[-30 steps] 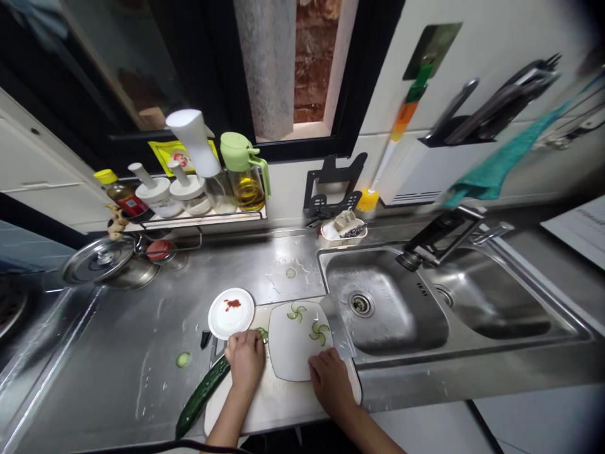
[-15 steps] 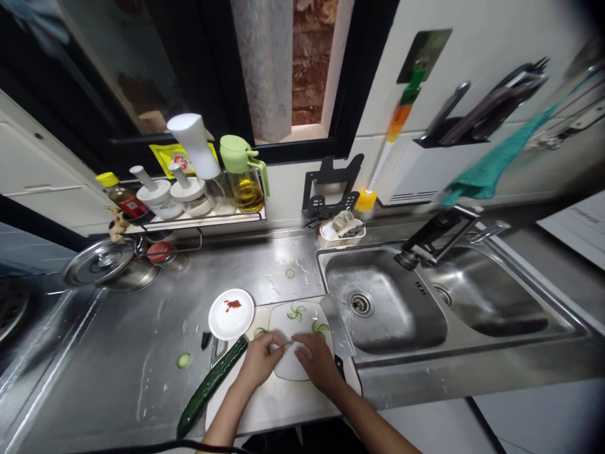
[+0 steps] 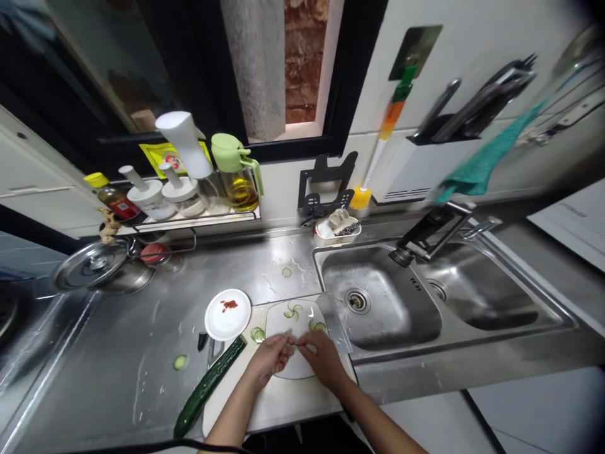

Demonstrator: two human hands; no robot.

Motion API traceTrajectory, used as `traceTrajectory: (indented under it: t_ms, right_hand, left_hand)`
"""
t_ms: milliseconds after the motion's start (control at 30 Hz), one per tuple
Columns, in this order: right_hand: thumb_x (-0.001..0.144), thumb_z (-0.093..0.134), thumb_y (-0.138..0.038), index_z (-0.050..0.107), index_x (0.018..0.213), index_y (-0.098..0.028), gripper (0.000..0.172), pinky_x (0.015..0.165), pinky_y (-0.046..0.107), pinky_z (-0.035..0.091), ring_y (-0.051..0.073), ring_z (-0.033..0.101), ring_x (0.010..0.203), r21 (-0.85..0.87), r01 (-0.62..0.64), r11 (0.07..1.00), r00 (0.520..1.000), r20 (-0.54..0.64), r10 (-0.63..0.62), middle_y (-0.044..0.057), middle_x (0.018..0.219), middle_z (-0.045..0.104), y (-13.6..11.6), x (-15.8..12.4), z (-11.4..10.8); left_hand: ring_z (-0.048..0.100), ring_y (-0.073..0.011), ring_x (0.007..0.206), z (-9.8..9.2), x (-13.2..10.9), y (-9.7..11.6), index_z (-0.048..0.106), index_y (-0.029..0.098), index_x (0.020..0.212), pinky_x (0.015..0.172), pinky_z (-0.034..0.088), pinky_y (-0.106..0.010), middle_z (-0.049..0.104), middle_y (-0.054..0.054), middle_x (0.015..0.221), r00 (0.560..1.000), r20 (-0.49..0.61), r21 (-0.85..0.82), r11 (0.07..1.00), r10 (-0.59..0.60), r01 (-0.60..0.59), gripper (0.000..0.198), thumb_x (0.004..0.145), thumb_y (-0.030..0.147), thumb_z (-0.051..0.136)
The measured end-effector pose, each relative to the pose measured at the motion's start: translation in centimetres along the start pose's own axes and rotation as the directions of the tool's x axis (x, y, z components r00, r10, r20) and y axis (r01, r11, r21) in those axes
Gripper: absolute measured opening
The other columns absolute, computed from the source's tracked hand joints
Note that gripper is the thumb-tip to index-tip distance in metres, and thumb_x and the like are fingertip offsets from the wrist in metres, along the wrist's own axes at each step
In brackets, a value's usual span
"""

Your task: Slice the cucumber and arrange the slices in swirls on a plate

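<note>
White square plate [image 3: 302, 320] sits on the cutting board [image 3: 278, 403], at the front edge of the steel counter [image 3: 118, 359] beside the sink [image 3: 378, 309]. Both hands meet over the near half of the plate. The left hand [image 3: 268, 358] and right hand [image 3: 322, 359] are each closed to a narrow fingertip pinch on a thin cucumber piece [image 3: 292, 344], which is largely hidden by the fingers. Two pinwheel cucumber garnishes [image 3: 293, 310] already lie on the far half of the plate. A loose slice [image 3: 258, 334] rests on the board, just beside the whole cucumber [image 3: 208, 386].

Judged step: shaping a further garnish. The next move calls for light pressure and careful placement clear of the finished pieces.
</note>
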State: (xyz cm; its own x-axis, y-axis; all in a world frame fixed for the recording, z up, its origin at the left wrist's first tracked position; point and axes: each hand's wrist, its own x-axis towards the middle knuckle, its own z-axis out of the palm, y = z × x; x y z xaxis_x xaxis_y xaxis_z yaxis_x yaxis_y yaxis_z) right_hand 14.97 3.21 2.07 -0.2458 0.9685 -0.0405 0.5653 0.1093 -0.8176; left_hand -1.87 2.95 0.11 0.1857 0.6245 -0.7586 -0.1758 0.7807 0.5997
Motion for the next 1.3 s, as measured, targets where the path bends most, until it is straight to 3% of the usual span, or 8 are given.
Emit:
traceTrajectory:
  t_ms: [167, 367, 500, 600, 733, 900, 1133, 1300]
  right_hand:
    - [0.079, 0.057, -0.023, 0.066, 0.075, -0.022, 0.010, 0.078, 0.031, 0.043, 0.017, 0.058, 0.082, 0.037, 0.014, 0.999, 1.000, -0.001, -0.014, 0.002, 0.080, 0.067, 0.2, -0.5, -0.1]
    - [0.075, 0.055, -0.023, 0.065, 0.073, -0.022, 0.010, 0.072, 0.030, 0.044, 0.018, 0.059, 0.077, 0.086, -0.155, 0.984, 0.988, 0.017, 0.154, 0.001, 0.075, 0.066, 0.1, -0.9, -0.4]
    - [0.071, 0.053, -0.021, 0.060, 0.075, -0.022, 0.008, 0.063, 0.027, 0.042, 0.016, 0.057, 0.065, 0.126, -0.260, 0.957, 0.965, 0.003, 0.262, -0.002, 0.066, 0.062, 0.1, -1.3, -0.2]
    - [0.070, 0.050, -0.019, 0.055, 0.071, -0.023, 0.006, 0.060, 0.025, 0.039, 0.014, 0.054, 0.060, 0.103, -0.290, 0.951, 0.956, -0.005, 0.292, -0.004, 0.061, 0.057, 0.2, -1.6, 0.1]
    - [0.074, 0.047, -0.019, 0.058, 0.073, -0.022, 0.011, 0.061, 0.024, 0.036, 0.014, 0.055, 0.061, 0.015, -0.310, 0.950, 0.950, 0.042, 0.310, -0.004, 0.061, 0.058, 0.6, -2.0, 0.6]
    - [0.078, 0.047, -0.016, 0.061, 0.080, -0.022, 0.015, 0.064, 0.024, 0.032, 0.015, 0.056, 0.067, -0.190, -0.263, 0.946, 0.956, 0.081, 0.282, -0.002, 0.064, 0.061, 1.4, -2.6, 1.5]
    - [0.083, 0.049, -0.016, 0.061, 0.081, -0.020, 0.014, 0.066, 0.026, 0.030, 0.019, 0.055, 0.079, -0.449, -0.188, 0.874, 0.956, 0.122, 0.268, 0.003, 0.076, 0.065, 0.9, -3.1, 1.9]
    - [0.086, 0.047, -0.016, 0.062, 0.079, -0.019, 0.016, 0.069, 0.029, 0.030, 0.021, 0.053, 0.085, -0.529, -0.124, 0.840, 0.963, 0.140, 0.231, 0.005, 0.081, 0.067, 0.3, -3.2, 2.1]
  left_hand:
    - [0.043, -0.0024, 0.046, 0.8, 0.5, -0.2, 0.059, 0.015, 0.082, 0.046, 0.023, -0.016, 0.055, 0.004, 0.059, 0.998, 0.017, -0.127, 0.990, -0.056, 0.057, 0.054, 0.050, 0.053, 0.079]
    - [0.043, -0.0032, 0.047, 0.9, 1.1, -0.3, 0.065, 0.014, 0.086, 0.046, 0.024, -0.017, 0.055, 0.004, 0.057, 0.999, -0.044, -0.126, 0.992, -0.004, -0.002, 0.054, 0.041, 0.036, 0.084]
    - [0.037, -0.0031, 0.043, 0.9, 1.3, -0.5, 0.068, 0.012, 0.087, 0.045, 0.020, -0.019, 0.055, 0.004, 0.055, 0.996, -0.069, -0.010, 0.998, 0.064, -0.065, 0.043, 0.051, 0.033, 0.077]
    - [0.040, -0.0048, 0.047, 0.9, 1.5, -0.7, 0.068, 0.013, 0.081, 0.050, 0.029, -0.020, 0.057, 0.004, 0.057, 0.968, -0.110, 0.199, 0.959, 0.227, -0.202, 0.024, 0.062, 0.029, 0.068]
    - [0.049, -0.0083, 0.057, 1.1, 1.3, -0.8, 0.065, 0.015, 0.069, 0.060, 0.037, -0.021, 0.058, 0.003, 0.060, 0.918, -0.129, 0.464, 0.841, 0.374, -0.278, 0.007, 0.066, 0.019, 0.060]
    - [0.054, -0.0108, 0.063, 1.6, 0.4, -0.8, 0.063, 0.018, 0.072, 0.064, 0.038, -0.022, 0.061, 0.002, 0.065, 0.879, -0.051, 0.753, 0.596, 0.475, -0.278, 0.011, 0.075, 0.018, 0.053]
    - [0.055, -0.0174, 0.084, 2.3, 0.0, -1.4, 0.061, 0.019, 0.074, 0.074, 0.036, -0.026, 0.063, -0.004, 0.078, 0.832, 0.058, 0.935, 0.263, 0.552, -0.240, 0.015, 0.081, 0.017, 0.049]
    - [0.053, -0.0192, 0.084, 2.2, 0.0, -1.9, 0.062, 0.019, 0.077, 0.078, 0.035, -0.030, 0.062, -0.004, 0.078, 0.789, 0.111, 0.961, 0.137, 0.605, -0.240, 0.017, 0.085, 0.017, 0.047]
